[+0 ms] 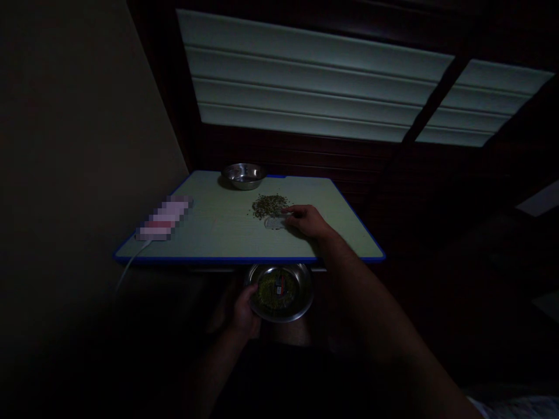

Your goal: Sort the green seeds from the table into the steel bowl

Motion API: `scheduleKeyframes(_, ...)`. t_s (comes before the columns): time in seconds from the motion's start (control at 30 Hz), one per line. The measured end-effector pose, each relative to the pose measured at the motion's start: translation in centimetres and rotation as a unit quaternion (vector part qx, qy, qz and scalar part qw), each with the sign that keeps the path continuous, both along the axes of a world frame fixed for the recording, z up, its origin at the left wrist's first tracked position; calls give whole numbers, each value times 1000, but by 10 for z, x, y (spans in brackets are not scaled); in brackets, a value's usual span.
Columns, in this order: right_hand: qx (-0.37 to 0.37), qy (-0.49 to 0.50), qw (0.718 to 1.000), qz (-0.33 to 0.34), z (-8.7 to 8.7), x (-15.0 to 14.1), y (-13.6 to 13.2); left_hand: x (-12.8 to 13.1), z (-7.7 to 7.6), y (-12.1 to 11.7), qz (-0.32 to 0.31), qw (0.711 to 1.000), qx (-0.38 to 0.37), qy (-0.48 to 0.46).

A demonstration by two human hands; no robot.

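My left hand (pixel 245 309) grips the left rim of a steel bowl (pixel 305 299), which is held just below the table's front edge. Small greenish grains (pixel 268 291) lie in that bowl, with a small dark object with red and white parts (pixel 280 286) on top of them. Over the tabletop, my right hand (pixel 308 220) is closed on a clear, flat piece that looks like plastic (pixel 274 223). This piece touches or nearly touches the near side of a loose pile of small brownish-green grains (pixel 268 205). The dim light hides the exact finger contact.
The pale table (pixel 218 233) has a blue edge. A second steel bowl (pixel 244 176) stands at its back left. On the left side lies a blurred-out pinkish object (pixel 165 219) with a white cable (pixel 131 262) hanging off the edge. Dark shutters with pale panels (pixel 305 81) rise behind.
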State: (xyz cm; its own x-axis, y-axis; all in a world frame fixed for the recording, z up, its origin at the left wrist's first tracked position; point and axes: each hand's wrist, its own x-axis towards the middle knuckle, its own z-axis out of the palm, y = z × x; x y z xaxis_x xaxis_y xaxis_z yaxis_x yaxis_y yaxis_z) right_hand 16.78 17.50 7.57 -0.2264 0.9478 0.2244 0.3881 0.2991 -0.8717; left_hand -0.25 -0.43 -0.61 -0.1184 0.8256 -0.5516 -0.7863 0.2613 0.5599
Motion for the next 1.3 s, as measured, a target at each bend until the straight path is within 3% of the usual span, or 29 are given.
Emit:
scheduleKeyframes(0.3, -40, -10, 999, 5, 13, -4, -11, 1, 0, 0, 7, 1000, -5, -6)
scheduleKeyframes(0.57, -120, -39, 988, 84, 31, -5, -22, 0, 0, 0, 12, 1000, -7, -9)
scheduleKeyframes(0.9, -98, -102, 987, 74, 27, 0, -44, 1, 2, 0, 3, 1000, -14, -27)
scheduleKeyframes(1.3, -86, -207, 973, 63, 46, -5, -71, 3, 9, 0, 15, 998, -43, -36)
